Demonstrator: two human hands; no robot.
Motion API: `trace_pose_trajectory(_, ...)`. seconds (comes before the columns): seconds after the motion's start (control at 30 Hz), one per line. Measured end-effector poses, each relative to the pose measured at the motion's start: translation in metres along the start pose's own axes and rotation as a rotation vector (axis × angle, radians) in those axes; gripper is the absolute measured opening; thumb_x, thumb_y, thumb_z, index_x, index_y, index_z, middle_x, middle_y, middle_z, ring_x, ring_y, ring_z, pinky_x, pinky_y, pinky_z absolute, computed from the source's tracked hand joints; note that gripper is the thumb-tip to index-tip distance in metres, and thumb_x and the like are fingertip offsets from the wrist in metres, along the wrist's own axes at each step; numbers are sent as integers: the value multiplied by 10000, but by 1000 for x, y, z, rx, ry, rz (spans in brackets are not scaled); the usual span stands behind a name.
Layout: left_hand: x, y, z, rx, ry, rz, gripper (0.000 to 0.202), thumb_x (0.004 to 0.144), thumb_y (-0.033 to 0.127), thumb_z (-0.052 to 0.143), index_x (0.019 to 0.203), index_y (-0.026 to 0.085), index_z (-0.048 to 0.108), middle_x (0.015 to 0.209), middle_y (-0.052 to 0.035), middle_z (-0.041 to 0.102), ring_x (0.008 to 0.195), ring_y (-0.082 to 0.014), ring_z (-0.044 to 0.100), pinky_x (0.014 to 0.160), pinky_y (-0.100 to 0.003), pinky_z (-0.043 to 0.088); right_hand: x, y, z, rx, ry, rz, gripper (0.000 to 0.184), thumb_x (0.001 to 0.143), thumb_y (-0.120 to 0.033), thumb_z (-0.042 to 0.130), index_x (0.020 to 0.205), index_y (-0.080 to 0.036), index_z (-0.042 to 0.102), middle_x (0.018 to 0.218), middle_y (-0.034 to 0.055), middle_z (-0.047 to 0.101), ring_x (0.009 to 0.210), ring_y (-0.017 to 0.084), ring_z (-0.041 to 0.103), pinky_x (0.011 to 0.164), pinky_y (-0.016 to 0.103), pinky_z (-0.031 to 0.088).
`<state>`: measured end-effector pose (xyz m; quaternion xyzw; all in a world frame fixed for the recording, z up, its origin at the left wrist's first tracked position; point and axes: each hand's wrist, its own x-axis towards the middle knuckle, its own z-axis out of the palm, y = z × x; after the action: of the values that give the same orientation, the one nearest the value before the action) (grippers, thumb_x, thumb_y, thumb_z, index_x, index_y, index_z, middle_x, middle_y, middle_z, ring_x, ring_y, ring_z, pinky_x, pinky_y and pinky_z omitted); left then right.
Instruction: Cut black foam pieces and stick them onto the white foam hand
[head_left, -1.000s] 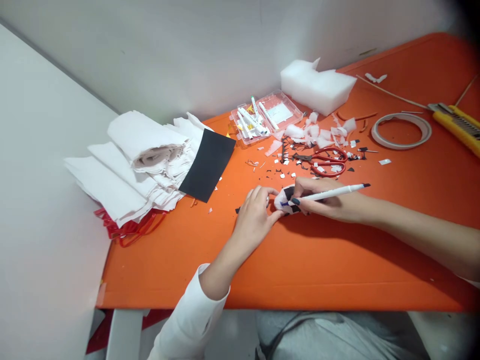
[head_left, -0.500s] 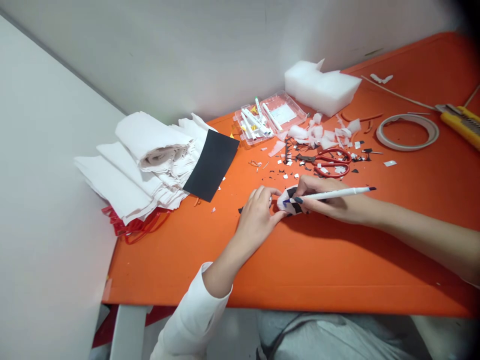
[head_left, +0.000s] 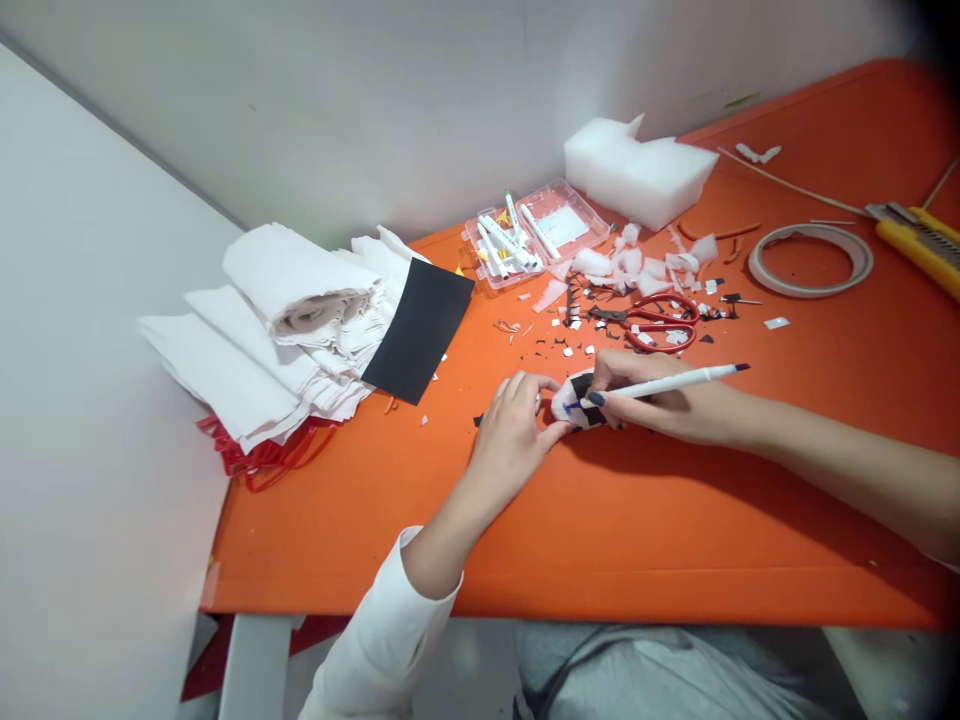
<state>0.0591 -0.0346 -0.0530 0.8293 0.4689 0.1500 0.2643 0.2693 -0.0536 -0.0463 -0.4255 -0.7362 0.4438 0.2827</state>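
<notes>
A small white foam piece (head_left: 571, 402) with black patches lies on the orange table (head_left: 675, 500), between both hands. My left hand (head_left: 511, 435) pinches its left side, fingers curled against it. My right hand (head_left: 660, 398) grips a white marker pen (head_left: 667, 382) with a dark cap end, and the blue tip touches the foam piece. Blue marks show on the piece by the tip.
Red scissors (head_left: 651, 322) lie among white and black scraps behind the hands. A clear marker case (head_left: 536, 235), white foam block (head_left: 636, 168), tape ring (head_left: 810, 260) and yellow utility knife (head_left: 919, 238) sit farther back. White paper stack (head_left: 277, 320) and black sheet (head_left: 418, 328) lie left.
Both hands stay on the foam piece with the pen tip against it; only the view has shifted slightly.
</notes>
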Motion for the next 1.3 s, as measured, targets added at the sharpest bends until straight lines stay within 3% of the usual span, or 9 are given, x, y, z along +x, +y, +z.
trace_pose_trajectory(1.3,0,0,-1,-6,-10,-25,317,742,204,719,1009,205,548,894,-11,539,843,-173,500,746,-282,399,1,2,2,-31,18,-50,132,890,-235,491,763,-201,481,706,11,617,605,135,521,561,246,363)
